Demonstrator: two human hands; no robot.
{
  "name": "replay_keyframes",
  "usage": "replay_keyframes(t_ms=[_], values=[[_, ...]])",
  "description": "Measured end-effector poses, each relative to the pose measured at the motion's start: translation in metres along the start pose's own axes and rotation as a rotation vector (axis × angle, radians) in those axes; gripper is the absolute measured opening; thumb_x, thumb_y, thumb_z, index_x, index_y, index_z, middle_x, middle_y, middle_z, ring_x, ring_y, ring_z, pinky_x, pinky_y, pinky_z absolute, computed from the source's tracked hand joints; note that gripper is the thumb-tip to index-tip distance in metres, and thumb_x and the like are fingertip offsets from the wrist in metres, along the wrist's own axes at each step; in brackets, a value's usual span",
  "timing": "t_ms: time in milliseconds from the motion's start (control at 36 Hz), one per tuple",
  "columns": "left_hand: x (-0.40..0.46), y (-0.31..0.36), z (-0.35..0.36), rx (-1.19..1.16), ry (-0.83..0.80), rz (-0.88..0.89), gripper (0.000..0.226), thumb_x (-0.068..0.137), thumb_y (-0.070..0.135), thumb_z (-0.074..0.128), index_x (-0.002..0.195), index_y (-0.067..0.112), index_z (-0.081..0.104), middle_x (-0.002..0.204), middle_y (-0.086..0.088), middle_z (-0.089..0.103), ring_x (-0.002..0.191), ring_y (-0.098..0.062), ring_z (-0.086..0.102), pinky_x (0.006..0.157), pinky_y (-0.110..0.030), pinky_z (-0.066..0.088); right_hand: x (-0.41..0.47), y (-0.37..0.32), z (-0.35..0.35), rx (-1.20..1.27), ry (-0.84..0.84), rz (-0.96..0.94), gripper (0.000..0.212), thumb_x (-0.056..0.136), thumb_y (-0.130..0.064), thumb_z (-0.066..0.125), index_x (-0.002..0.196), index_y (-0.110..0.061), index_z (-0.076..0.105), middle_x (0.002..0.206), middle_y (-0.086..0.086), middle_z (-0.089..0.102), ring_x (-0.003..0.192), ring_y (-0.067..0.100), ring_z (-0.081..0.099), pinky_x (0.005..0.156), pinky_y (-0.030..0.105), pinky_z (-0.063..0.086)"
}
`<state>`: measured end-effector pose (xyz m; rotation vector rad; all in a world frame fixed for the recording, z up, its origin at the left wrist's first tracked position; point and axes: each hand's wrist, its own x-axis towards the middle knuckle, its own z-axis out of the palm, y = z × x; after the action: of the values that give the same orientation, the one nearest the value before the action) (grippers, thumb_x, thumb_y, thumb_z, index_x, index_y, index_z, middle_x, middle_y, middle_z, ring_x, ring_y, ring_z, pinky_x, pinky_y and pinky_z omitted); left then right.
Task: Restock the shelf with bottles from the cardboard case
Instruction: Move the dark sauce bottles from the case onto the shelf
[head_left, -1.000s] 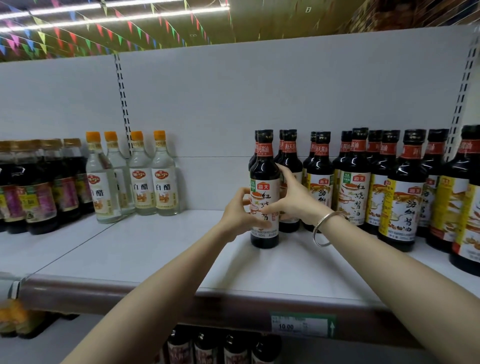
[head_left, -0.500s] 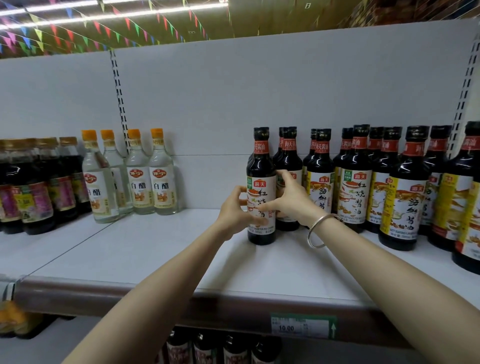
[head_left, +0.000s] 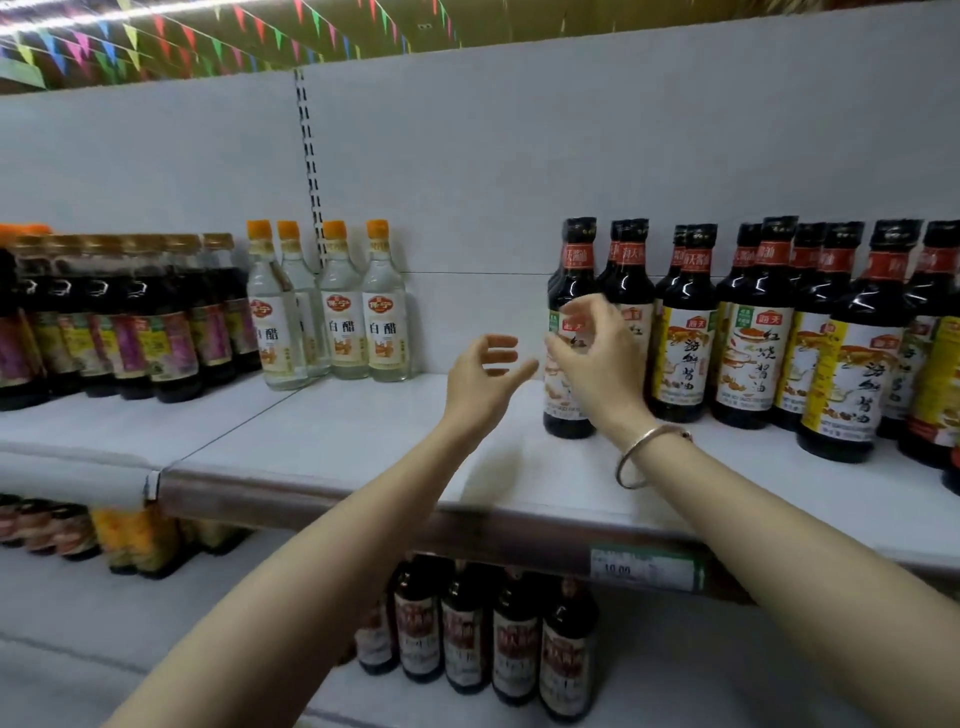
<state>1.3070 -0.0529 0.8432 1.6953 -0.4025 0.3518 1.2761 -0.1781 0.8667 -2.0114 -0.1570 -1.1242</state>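
Four clear orange-capped vinegar bottles (head_left: 332, 306) stand at the back of the white metal shelf (head_left: 322, 441). The left hand (head_left: 480, 382) hovers empty, fingers loosely curled, beside the dark black-capped soy sauce bottle (head_left: 570, 270) standing upright at the row's left end. The right hand (head_left: 597, 358), silver bangle (head_left: 644, 454) on its wrist, hangs before the label, fingers loose, gripping nothing.

Dim overhead light, soft overall blur, wide-angle bending at edges.
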Motion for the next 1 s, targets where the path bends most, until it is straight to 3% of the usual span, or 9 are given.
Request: replay_keyframes(t_ms=[56, 167, 278, 444, 528, 639, 806, 861, 1000], values=[[-0.014, 0.006, -0.017, -0.037, 0.035, 0.033, 0.019, 0.086, 0.022, 0.069, 0.101, 0.012, 0.063, 0.092, -0.003, 0.067, 0.083, -0.018, 0.064, 0.074, -0.031, 0.054, -0.013, -0.021, 0.009, 0.022, -0.073, -0.020, 0.007, 0.084, -0.011, 0.062, 0.091, -0.009, 0.064, 0.092, 0.007, 0.065, 0.084, 0.019, 0.060, 0.074, 0.030, 0.049], [-0.049, 0.009, -0.057, -0.086, 0.070, 0.052, 0.011, 0.092, 0.015, 0.060, 0.088, 0.005, 0.063, 0.076, -0.009, 0.065, 0.072, -0.021, 0.064, 0.070, -0.037, 0.056, -0.049, -0.060, 0.033, 0.061, -0.150, -0.041, 0.009, 0.083, -0.011, 0.062, 0.082, -0.004, 0.067, 0.077, 0.006, 0.067, 0.073, 0.021, 0.062, 0.069, 0.033, 0.050], [-0.093, -0.003, -0.110, -0.048, 0.104, 0.007, 0.010, 0.092, 0.013, 0.059, 0.086, 0.006, 0.063, 0.071, -0.007, 0.065, 0.066, -0.016, 0.065, 0.065, -0.032, 0.058, -0.096, -0.094, 0.064, 0.089, -0.208, -0.015, 0.009, 0.082, -0.011, 0.062, 0.078, -0.005, 0.066, 0.070, 0.003, 0.066, 0.069, 0.020, 0.060, 0.066, 0.029, 0.046], [-0.165, -0.041, -0.190, 0.112, 0.148, -0.043, 0.013, 0.091, 0.018, 0.061, 0.089, 0.008, 0.068, 0.080, -0.010, 0.071, 0.077, -0.025, 0.070, 0.072, -0.045, 0.058, -0.178, -0.135, 0.107, 0.109, -0.369, 0.005, 0.006, 0.082, -0.013, 0.061, 0.080, -0.009, 0.065, 0.074, 0.002, 0.067, 0.072, 0.017, 0.060, 0.066, 0.026, 0.044], [-0.204, -0.070, -0.217, 0.159, 0.148, -0.079, 0.011, 0.091, 0.020, 0.061, 0.086, 0.014, 0.068, 0.078, -0.004, 0.069, 0.074, -0.019, 0.069, 0.068, -0.037, 0.059, -0.227, -0.141, 0.126, 0.121, -0.426, 0.041, 0.006, 0.083, -0.012, 0.060, 0.080, -0.010, 0.065, 0.073, 0.003, 0.068, 0.068, 0.015, 0.060, 0.065, 0.023, 0.046], [-0.254, -0.114, -0.235, 0.154, 0.153, -0.209, 0.015, 0.093, 0.016, 0.060, 0.078, 0.016, 0.064, 0.073, -0.005, 0.066, 0.064, -0.012, 0.064, 0.059, -0.025, 0.055, -0.296, -0.125, 0.144, 0.110, -0.533, 0.159, 0.008, 0.086, -0.011, 0.060, 0.085, -0.006, 0.066, 0.078, 0.008, 0.068, 0.075, 0.019, 0.063, 0.070, 0.033, 0.049], [-0.319, -0.186, -0.234, 0.168, 0.132, -0.406, 0.014, 0.092, 0.018, 0.061, 0.086, 0.006, 0.065, 0.073, -0.007, 0.065, 0.069, -0.018, 0.064, 0.064, -0.033, 0.054, -0.382, -0.076, 0.159, 0.001, -0.639, 0.317, 0.007, 0.086, -0.013, 0.060, 0.079, -0.014, 0.063, 0.066, -0.002, 0.060, 0.066, 0.014, 0.055, 0.062, 0.029, 0.042], [-0.341, -0.215, -0.226, 0.152, 0.095, -0.476, 0.016, 0.092, 0.019, 0.061, 0.087, 0.003, 0.064, 0.074, -0.008, 0.063, 0.070, -0.018, 0.063, 0.064, -0.031, 0.054, -0.412, -0.051, 0.164, -0.029, -0.663, 0.361, 0.007, 0.085, -0.012, 0.060, 0.080, -0.012, 0.065, 0.069, 0.003, 0.063, 0.068, 0.019, 0.058, 0.064, 0.031, 0.045], [-0.399, -0.290, -0.206, 0.168, 0.001, -0.617, 0.007, 0.092, 0.017, 0.060, 0.090, 0.011, 0.064, 0.078, -0.003, 0.063, 0.076, -0.022, 0.063, 0.069, -0.032, 0.055, -0.494, 0.014, 0.170, -0.113, -0.740, 0.461, 0.010, 0.087, -0.019, 0.060, 0.077, -0.018, 0.061, 0.064, -0.003, 0.059, 0.065, 0.016, 0.057, 0.058, 0.027, 0.041]])
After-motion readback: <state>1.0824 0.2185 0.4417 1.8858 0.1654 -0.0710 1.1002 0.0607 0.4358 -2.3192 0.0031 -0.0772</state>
